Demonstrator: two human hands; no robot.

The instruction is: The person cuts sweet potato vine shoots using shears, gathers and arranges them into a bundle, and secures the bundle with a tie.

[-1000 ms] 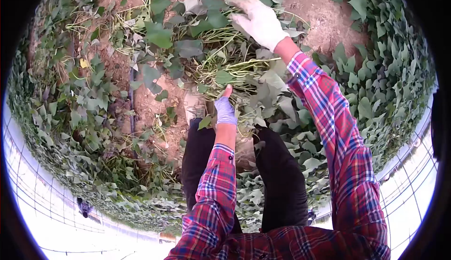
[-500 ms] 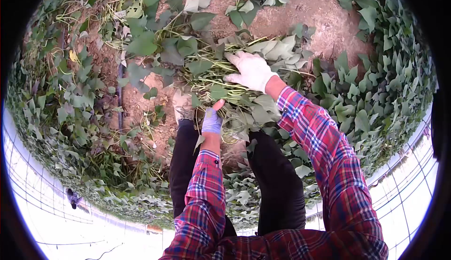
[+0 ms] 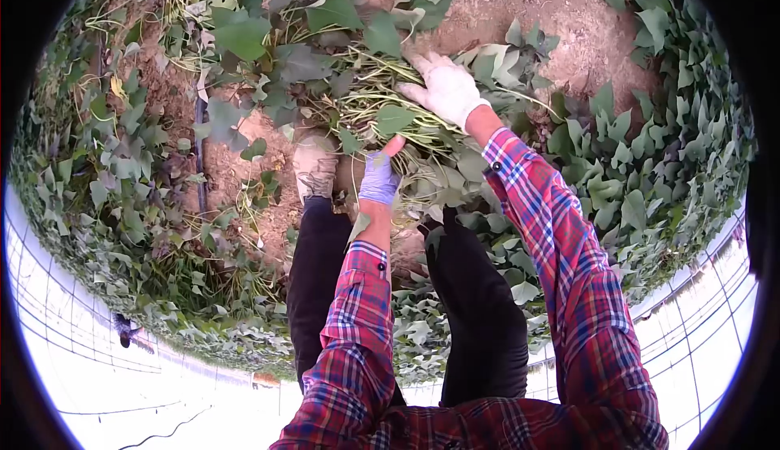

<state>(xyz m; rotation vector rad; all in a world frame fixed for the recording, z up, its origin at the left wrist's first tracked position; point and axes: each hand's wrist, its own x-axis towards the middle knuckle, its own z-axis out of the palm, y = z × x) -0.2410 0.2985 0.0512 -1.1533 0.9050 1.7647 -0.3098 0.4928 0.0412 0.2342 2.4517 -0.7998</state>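
Two gloved hands are closed on a bundle of green leafy vines [image 3: 382, 113]: the white-gloved right hand [image 3: 445, 88] outstretched, the purple-gloved left hand [image 3: 378, 175] nearer.

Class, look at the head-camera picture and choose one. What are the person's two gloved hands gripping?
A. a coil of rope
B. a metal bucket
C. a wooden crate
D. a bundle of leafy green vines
D: the left hand in a purple glove and the right hand in a white glove both close on the bundle of vines, with green stems and leaves, above the bare soil.
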